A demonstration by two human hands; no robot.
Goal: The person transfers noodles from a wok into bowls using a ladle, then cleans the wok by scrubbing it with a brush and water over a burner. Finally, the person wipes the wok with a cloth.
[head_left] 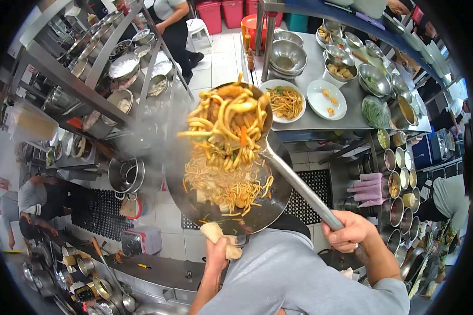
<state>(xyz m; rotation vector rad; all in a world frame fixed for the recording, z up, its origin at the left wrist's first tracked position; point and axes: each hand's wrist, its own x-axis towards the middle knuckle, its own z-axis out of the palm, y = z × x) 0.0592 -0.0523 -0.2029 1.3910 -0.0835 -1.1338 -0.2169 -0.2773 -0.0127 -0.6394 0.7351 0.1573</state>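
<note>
Noodles point(223, 181) in wok point(279, 185) & ladle point(299, 184), plates point(319, 104) on cntr point(307, 124) ahead R, rack point(79, 85) L

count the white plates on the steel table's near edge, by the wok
2: the noodle plate beside the wok, and a nearly bare plate right of that one. The wok may hide more.

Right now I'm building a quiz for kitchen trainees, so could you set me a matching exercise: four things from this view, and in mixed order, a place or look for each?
Things:
1. ladle
2. beige cloth
3. wok
4. white plate with noodles on it

Places and looks:
A. bunched in the left hand
B. on the steel counter
C. held by its handle in the right hand
D. dark inside, with noodles lying in it

Right pairs: 1-C, 2-A, 3-D, 4-B.
</note>
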